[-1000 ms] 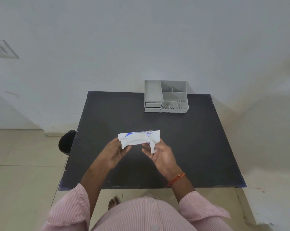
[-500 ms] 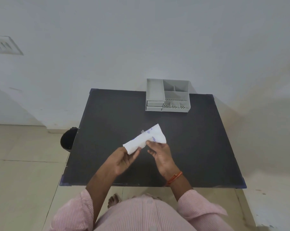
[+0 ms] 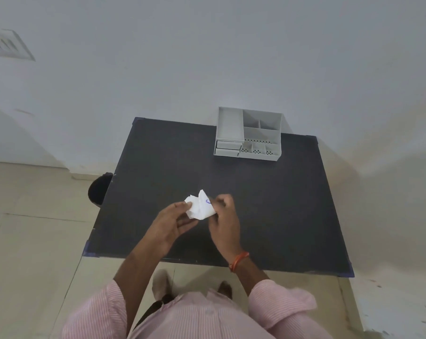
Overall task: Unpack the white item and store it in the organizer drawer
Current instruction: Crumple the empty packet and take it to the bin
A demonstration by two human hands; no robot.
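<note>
A white paper packet (image 3: 200, 206) with blue print is crumpled between my two hands, above the middle of the black table (image 3: 268, 204). My left hand (image 3: 175, 221) pinches its left edge with thumb and fingertips. My right hand (image 3: 223, 216) grips its right side with curled fingers. What is inside the packet is hidden. The grey organizer (image 3: 248, 134) stands at the table's far edge, with two small shut drawers (image 3: 227, 148) at its front left.
A dark round bin (image 3: 99, 188) sits on the floor by the table's left edge. A white wall rises right behind the organizer. My feet show under the near table edge.
The packet has gone from a stretched flat strip to a crumpled bunch. My hands have drawn closer together around it.
</note>
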